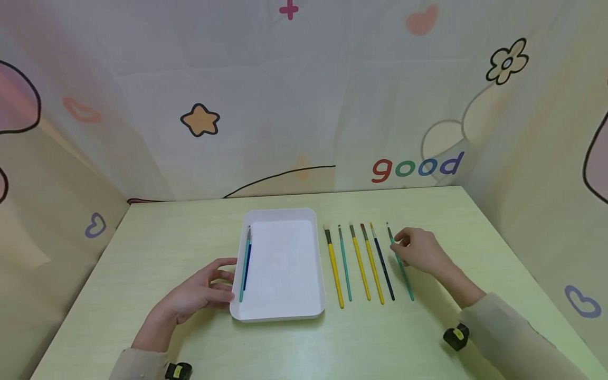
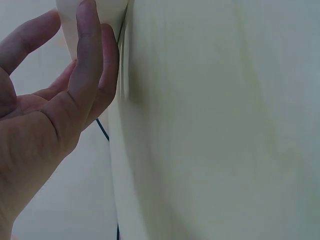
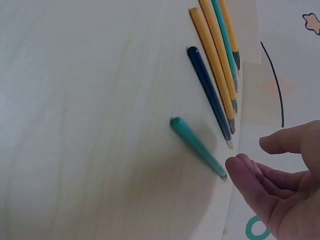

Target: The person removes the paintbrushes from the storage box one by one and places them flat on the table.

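A white rectangular tray [image 1: 296,264] lies on the table, with a light-blue paintbrush [image 1: 245,272] and a dark-blue paintbrush [image 1: 248,266] along its left inside. My left hand [image 1: 201,290] touches the tray's left outer wall with relaxed, spread fingers. In the left wrist view, the fingers [image 2: 90,45] rest against the tray's side. To the right, my right hand [image 1: 420,250] is over a green paintbrush [image 1: 404,272], the rightmost of a row. Its thumb and fingers stand apart near the brush's bristle end in the right wrist view, with nothing visibly between them.
Between the tray and the green brush lie several paintbrushes: a wide yellow one [image 1: 334,269], a teal one [image 1: 345,264], two more yellow ones and a navy one [image 1: 383,264]. A printed cloth [image 1: 266,105] hangs behind the pale wooden table [image 1: 190,227].
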`<state>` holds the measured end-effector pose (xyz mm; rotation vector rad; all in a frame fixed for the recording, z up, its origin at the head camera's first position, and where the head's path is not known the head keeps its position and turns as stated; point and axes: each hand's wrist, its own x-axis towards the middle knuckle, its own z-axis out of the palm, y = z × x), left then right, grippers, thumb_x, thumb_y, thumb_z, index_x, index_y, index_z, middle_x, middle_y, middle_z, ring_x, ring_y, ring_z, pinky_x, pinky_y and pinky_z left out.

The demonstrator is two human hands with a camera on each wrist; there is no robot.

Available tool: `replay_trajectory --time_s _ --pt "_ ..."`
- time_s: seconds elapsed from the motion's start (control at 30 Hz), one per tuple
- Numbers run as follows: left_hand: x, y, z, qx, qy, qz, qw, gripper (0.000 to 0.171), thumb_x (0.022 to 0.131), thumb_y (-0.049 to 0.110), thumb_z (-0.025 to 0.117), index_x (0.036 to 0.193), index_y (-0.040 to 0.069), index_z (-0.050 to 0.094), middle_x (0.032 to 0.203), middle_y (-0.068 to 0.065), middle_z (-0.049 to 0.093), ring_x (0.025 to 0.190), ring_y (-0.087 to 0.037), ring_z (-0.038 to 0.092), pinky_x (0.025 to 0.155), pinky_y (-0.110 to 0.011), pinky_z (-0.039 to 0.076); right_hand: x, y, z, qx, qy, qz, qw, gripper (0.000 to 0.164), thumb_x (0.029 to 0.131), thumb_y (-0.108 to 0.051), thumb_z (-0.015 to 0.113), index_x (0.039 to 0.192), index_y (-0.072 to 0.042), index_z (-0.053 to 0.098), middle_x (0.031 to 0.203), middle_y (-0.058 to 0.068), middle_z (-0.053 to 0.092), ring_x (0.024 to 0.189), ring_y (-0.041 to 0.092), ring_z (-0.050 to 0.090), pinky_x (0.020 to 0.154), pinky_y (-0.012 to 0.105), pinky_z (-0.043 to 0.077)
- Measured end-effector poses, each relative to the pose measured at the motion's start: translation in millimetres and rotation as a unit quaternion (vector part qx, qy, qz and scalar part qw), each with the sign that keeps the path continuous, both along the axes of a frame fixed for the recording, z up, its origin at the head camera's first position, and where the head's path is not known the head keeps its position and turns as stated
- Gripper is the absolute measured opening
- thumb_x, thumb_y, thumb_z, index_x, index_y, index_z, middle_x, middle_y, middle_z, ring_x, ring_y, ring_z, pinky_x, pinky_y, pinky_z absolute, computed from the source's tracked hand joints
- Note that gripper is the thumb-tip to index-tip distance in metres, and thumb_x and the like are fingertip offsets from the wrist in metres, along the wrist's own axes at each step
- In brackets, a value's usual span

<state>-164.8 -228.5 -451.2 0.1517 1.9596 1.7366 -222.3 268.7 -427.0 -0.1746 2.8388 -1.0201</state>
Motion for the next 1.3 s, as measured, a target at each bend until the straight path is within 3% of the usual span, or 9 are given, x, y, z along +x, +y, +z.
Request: replay_trajectory --time_s 0.23,0.6,0.9,1.1,1.3 --pt "0.2 1 2.6 -0.003 -0.002 -0.001 1.0 0.081 0.091 0.0 0.073 0.158 0.006 0.027 0.136 -0.027 0.043 0.11 -0.033 0.061 0.088 -0.043 0.058 -4.2 -18 3.9 -0.066 -0.024 -0.013 0.997 0.028 0.102 -0.014 0.062 0.118 0.009 0.062 0.1 0.019 0.067 0.074 0.022 0.068 0.069 0.035 0.062" --pt "-0.1 0 2.6 -0.006 -0.001 -0.001 1.0 0.081 0.091 0.0 0.073 0.158 0.006 0.027 0.137 -0.027 0.044 0.111 -0.033 0.061 0.089 -0.044 0.058 -2.1 -47 6.6 -0.19 -0.065 -0.003 0.98 0.03 0.104 -0.011 0.061 0.125 0.011 0.059 0.111 0.025 0.063 0.089 0.027 0.069 0.079 0.039 0.062" --pt "-0.3 1 3.1 -0.004 -0.001 -0.002 1.0 0.081 0.091 0.0 0.072 0.158 0.006 0.027 0.137 -0.027 0.044 0.111 -0.033 0.061 0.089 -0.044 0.058 1.6 -62 13.3 -0.284 -0.122 0.044 0.95 0.04 0.105 -0.012 0.061 0.135 0.011 0.05 0.128 0.032 0.059 0.107 0.033 0.068 0.091 0.044 0.057" --pt "-1.3 3 2.9 -0.007 -0.002 -0.001 1.0 0.082 0.092 0.0 0.072 0.159 0.006 0.026 0.137 -0.027 0.045 0.109 -0.033 0.062 0.089 -0.044 0.058 1.8 -71 16.9 -0.315 -0.146 0.064 0.936 0.05 0.106 -0.018 0.06 0.146 0.006 0.042 0.136 0.031 0.056 0.114 0.034 0.067 0.096 0.046 0.054" --pt "-0.9 2 0.6 -0.003 -0.001 -0.002 1.0 0.082 0.092 0.001 0.073 0.159 0.006 0.026 0.137 -0.026 0.044 0.11 -0.033 0.061 0.089 -0.044 0.058 0.0 -86 20.3 -0.349 -0.162 0.103 0.917 0.048 0.106 -0.016 0.058 0.145 0.007 0.043 0.139 0.031 0.054 0.118 0.037 0.064 0.097 0.043 0.054"
